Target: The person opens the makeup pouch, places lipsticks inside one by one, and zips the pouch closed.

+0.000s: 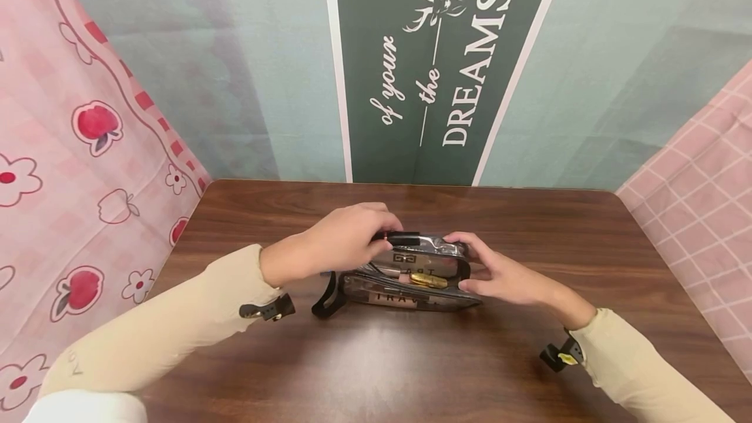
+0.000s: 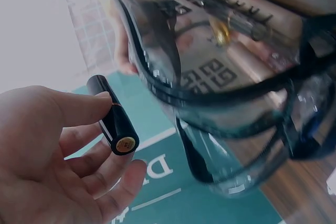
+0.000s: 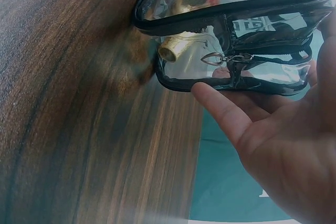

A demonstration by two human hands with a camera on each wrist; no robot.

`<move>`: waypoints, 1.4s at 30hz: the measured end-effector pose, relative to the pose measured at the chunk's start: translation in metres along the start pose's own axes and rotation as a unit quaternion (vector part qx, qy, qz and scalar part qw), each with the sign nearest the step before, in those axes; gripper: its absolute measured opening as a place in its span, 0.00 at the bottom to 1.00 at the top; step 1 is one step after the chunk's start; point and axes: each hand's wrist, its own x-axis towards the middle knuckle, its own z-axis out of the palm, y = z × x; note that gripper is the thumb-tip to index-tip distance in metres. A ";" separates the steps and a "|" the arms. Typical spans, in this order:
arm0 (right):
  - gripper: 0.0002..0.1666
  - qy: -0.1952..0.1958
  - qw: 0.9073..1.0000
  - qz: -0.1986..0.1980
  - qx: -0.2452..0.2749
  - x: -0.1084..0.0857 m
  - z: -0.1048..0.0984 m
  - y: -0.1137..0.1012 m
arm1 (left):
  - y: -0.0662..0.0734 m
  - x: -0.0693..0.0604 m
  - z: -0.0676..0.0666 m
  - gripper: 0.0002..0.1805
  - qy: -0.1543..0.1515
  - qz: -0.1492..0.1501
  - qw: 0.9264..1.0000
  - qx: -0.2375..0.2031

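A clear zippered toiletry bag with black trim and printed lettering stands on the table, its top gaping. My left hand is over the bag's back left side. Between thumb and fingers it pinches a black lipstick tube with a gold disc on its end. My right hand grips the bag's right end, fingers at the back and thumb at the front. Inside the bag lies a gold tube, beside other slim tubes that are partly hidden. A metal zipper pull hangs at the end near my right hand.
The brown wooden table extends around the bag. A black strap sticks out at the bag's left end. Behind the table hangs a green printed cloth, with pink cloths at both sides.
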 end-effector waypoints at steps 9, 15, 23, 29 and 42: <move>0.44 0.007 1.000 -0.001 -0.002 -0.002 0.004 0.001 | 0.012 0.010 0.012 0.12 -0.027 0.012 1.000 -0.006; 0.44 0.012 1.000 -0.001 -0.009 -0.002 0.007 0.001 | 0.011 0.009 0.014 0.13 -0.031 0.012 0.999 -0.001; 0.44 0.011 1.000 0.003 0.003 -0.004 0.012 0.001 | 0.011 0.006 0.016 0.13 -0.030 0.013 0.999 0.001; 0.44 0.011 1.000 0.004 0.008 -0.004 0.014 0.000 | 0.012 0.005 0.017 0.13 -0.033 0.011 0.999 0.004; 0.43 0.007 1.000 0.003 0.013 -0.004 0.015 0.000 | 0.005 0.004 0.013 0.12 -0.005 0.015 1.000 -0.002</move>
